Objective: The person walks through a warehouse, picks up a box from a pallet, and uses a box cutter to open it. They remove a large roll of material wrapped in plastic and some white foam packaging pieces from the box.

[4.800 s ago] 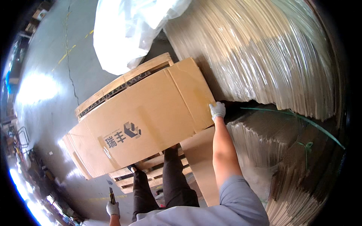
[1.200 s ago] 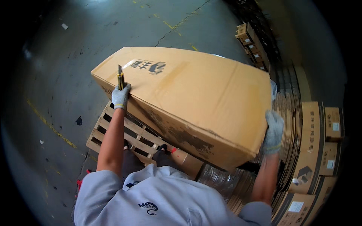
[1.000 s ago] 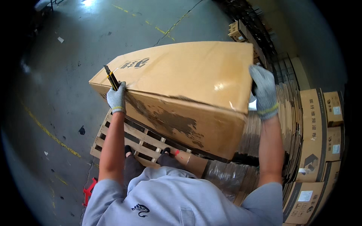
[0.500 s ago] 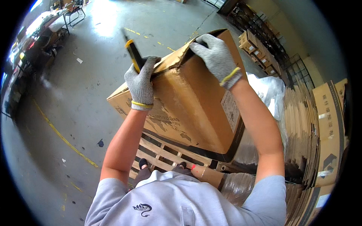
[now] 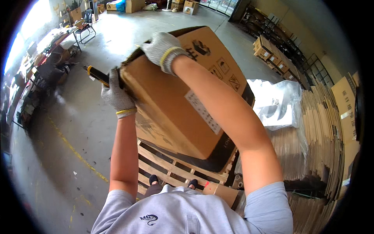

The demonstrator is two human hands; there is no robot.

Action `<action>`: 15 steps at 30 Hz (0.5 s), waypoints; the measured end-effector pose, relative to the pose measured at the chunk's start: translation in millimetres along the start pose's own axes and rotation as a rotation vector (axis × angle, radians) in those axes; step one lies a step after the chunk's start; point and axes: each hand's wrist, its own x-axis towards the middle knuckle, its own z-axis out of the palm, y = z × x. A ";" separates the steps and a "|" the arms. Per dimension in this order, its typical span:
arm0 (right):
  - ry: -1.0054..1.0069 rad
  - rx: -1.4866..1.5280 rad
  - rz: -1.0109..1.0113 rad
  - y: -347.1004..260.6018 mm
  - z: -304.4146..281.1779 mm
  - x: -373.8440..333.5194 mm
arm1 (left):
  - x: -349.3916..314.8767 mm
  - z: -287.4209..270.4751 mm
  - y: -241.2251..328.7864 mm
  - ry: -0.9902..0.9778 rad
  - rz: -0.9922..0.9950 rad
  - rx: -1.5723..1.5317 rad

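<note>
Right now both of my gloved hands are at the upper part of a big brown carton (image 5: 167, 113), which leans at a tilt over a slatted wooden pallet (image 5: 216, 177); I cannot tell whether its underside touches the slats. My left hand (image 5: 117, 95) is curled closed around a utility knife (image 5: 99, 76) with a black and yellow handle, its tip pointing up and away to my left, and the same hand presses against the carton's left upper corner. My right hand (image 5: 163, 48) is bent over the carton's top edge, fingers partly closed on it, though their tips are hidden from me. Under my right forearm, a white label (image 5: 201, 112) sits on the carton's side, and a black band runs along the bottom. My dark shoes (image 5: 154, 179) are at the pallet's near side, with a flat brown cardboard piece (image 5: 222, 192) just to their right. Farther right, clear plastic wrap (image 5: 272, 101) lies over part of a tall stack of cardboard sheets (image 5: 317, 128), well apart from the knife
</note>
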 end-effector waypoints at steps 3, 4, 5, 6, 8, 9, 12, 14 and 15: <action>-0.016 0.134 -0.305 -0.7 -9.0 21.6 | 14.5 12.9 1.9 0.013 0.037 -0.013; 0.026 0.268 -0.402 -6.1 -21.5 13.4 | 28.3 9.5 -1.9 0.038 0.000 -0.051; 0.069 0.398 -0.495 -5.5 -35.3 -1.7 | 39.6 8.3 -7.0 0.059 -0.042 -0.092; 0.078 0.154 -0.667 10.4 -54.7 -16.5 | 43.4 10.7 -14.8 0.060 0.057 -0.024; 0.152 0.153 -0.818 47.9 -72.5 -57.6 | 52.5 11.8 -9.0 0.122 0.092 0.112; 0.190 0.148 -0.672 74.5 -73.6 -87.7 | 57.8 11.5 -6.5 0.156 0.107 0.176; -0.018 0.097 -0.123 154.8 -60.0 -210.8 | 61.0 21.8 -23.8 0.116 0.143 0.182; 0.098 -0.068 -0.052 149.2 -35.1 -248.1 | 66.7 28.6 -32.8 0.060 0.146 0.073; 0.100 -0.038 0.021 144.1 -30.7 -243.1 | 70.2 22.8 -34.5 0.034 0.142 0.050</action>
